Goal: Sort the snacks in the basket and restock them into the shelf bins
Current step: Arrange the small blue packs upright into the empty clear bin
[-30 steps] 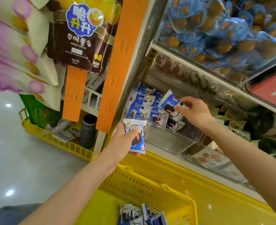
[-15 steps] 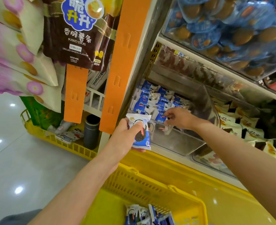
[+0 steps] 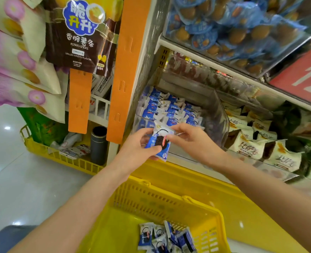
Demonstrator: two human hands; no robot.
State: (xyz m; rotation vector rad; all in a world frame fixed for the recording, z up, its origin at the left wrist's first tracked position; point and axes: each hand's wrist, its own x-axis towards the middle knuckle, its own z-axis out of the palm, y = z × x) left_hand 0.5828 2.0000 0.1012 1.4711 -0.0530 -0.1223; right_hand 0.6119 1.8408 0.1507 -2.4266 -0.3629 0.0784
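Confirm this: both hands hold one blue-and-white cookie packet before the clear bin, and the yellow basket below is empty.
Not empty. The head view shows the yellow basket holding several more blue-and-white packets. The rest stands: the left hand and right hand hold one cookie packet before the clear bin.

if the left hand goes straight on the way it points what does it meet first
Likely the front wall of the clear bin, right behind the packet the left hand holds; depth unclear.
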